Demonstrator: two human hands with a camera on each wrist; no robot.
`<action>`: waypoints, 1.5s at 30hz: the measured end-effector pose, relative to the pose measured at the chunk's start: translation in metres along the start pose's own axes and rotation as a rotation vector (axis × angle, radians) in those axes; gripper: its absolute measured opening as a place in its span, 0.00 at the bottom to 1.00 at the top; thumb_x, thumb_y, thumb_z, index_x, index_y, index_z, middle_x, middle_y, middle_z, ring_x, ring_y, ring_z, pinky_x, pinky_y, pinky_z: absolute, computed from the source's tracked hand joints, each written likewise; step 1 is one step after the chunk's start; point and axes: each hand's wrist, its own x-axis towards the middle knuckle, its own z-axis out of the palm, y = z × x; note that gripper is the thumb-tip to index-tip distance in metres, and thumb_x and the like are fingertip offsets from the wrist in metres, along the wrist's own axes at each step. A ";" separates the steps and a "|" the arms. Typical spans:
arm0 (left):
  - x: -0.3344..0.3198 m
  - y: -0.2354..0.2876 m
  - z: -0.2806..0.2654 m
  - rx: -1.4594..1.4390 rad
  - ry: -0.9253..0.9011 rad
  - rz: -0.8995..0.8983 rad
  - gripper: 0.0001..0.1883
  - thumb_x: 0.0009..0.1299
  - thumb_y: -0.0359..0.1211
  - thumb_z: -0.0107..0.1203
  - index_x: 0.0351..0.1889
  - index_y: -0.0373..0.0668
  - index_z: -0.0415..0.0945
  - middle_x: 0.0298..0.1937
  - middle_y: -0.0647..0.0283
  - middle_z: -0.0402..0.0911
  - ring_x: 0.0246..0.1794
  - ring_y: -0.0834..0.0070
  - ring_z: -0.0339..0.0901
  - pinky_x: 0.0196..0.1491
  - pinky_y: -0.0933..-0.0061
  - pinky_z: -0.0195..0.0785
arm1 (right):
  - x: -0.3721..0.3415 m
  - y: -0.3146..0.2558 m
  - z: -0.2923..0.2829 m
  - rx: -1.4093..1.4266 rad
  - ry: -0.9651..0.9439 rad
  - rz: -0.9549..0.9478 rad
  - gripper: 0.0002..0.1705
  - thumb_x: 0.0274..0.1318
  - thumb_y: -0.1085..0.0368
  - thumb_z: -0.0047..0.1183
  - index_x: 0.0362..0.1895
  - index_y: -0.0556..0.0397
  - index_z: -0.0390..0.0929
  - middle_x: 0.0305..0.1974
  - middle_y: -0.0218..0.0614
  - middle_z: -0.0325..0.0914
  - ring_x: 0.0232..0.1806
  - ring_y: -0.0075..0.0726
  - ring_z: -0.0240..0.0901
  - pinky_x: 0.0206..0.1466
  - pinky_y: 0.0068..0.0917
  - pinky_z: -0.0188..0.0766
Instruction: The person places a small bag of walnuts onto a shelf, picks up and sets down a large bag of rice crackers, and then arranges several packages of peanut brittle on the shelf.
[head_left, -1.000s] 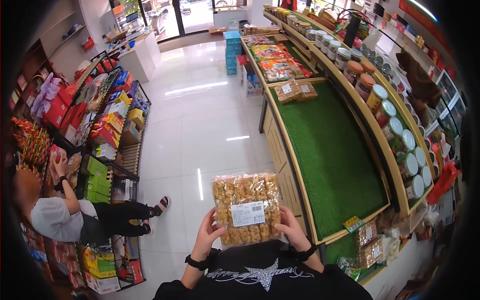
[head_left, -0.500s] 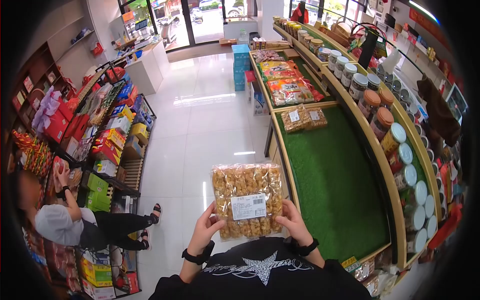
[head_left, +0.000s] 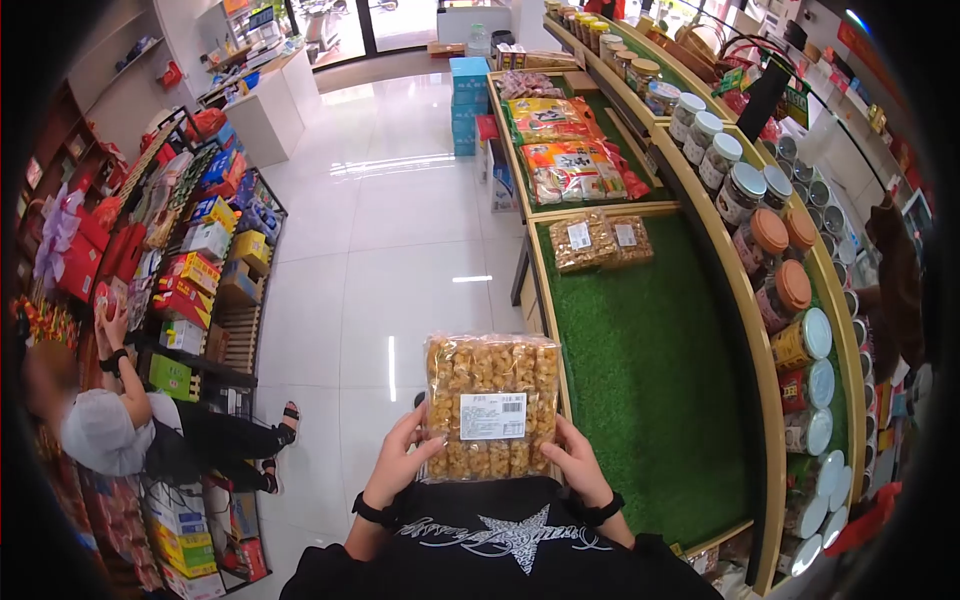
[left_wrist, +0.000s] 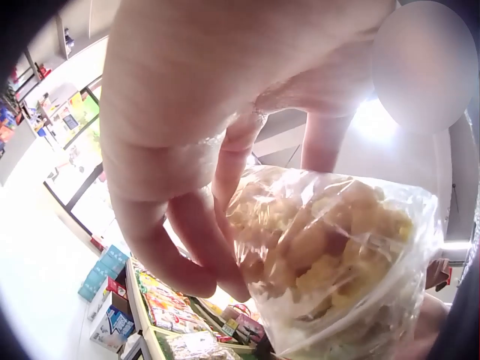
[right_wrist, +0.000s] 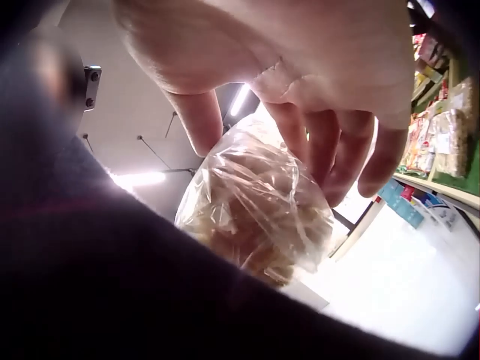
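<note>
A clear plastic pack of golden-brown puffed snack pieces with a white printed label is held in front of the chest. My left hand grips its left edge, thumb on the front face and fingers behind. On the opposite edge, my right hand grips it the same way. The left wrist view shows the crinkled end of the pack close under the curled fingers. In the right wrist view, the wrapper sits between thumb and fingers.
To the right runs a wooden-edged display stand with green turf. Two similar snack packs lie at its far end, past which are colourful bags. Lidded jars line the upper shelf. Another person stands by the left shelves.
The view has shifted, then swung a little rightward along the stand. Both hands keep their hold on the snack pack, which stays in front of the chest, now nearer the stand's edge.
</note>
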 end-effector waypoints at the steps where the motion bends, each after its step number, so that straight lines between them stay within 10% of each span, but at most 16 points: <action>1: 0.012 0.001 -0.003 0.073 -0.024 0.029 0.33 0.61 0.24 0.49 0.64 0.32 0.48 0.52 0.61 0.64 0.43 0.77 0.69 0.42 0.79 0.65 | 0.006 0.000 0.000 0.019 0.029 0.035 0.35 0.51 0.62 0.53 0.60 0.62 0.54 0.50 0.38 0.66 0.49 0.29 0.62 0.52 0.25 0.59; 15: 0.197 0.075 -0.066 0.299 -0.239 0.266 0.32 0.63 0.28 0.50 0.64 0.33 0.48 0.52 0.53 0.70 0.52 0.69 0.67 0.56 0.70 0.57 | 0.148 -0.037 0.041 0.005 0.281 -0.137 0.36 0.53 0.64 0.50 0.62 0.61 0.48 0.58 0.43 0.60 0.58 0.36 0.57 0.53 0.28 0.56; 24: 0.268 0.075 -0.082 0.115 -0.417 0.051 0.27 0.64 0.26 0.48 0.61 0.37 0.51 0.50 0.57 0.70 0.53 0.72 0.66 0.58 0.69 0.53 | 0.188 -0.048 0.062 -0.055 0.465 -0.072 0.32 0.53 0.65 0.49 0.60 0.62 0.54 0.56 0.41 0.60 0.53 0.33 0.60 0.53 0.27 0.59; 31: 0.325 0.066 -0.054 0.549 -0.539 0.255 0.32 0.60 0.31 0.54 0.61 0.35 0.54 0.59 0.53 0.58 0.59 0.66 0.59 0.59 0.67 0.53 | 0.205 -0.026 0.032 -0.106 0.645 -0.073 0.30 0.53 0.67 0.48 0.60 0.60 0.55 0.54 0.43 0.58 0.55 0.35 0.58 0.56 0.28 0.57; 45: 0.433 0.086 0.103 0.451 -0.865 0.231 0.36 0.57 0.31 0.57 0.62 0.36 0.52 0.57 0.54 0.58 0.57 0.66 0.60 0.57 0.67 0.58 | 0.223 -0.037 -0.088 -0.124 0.982 -0.140 0.34 0.51 0.70 0.48 0.63 0.55 0.52 0.58 0.45 0.55 0.59 0.38 0.55 0.59 0.28 0.54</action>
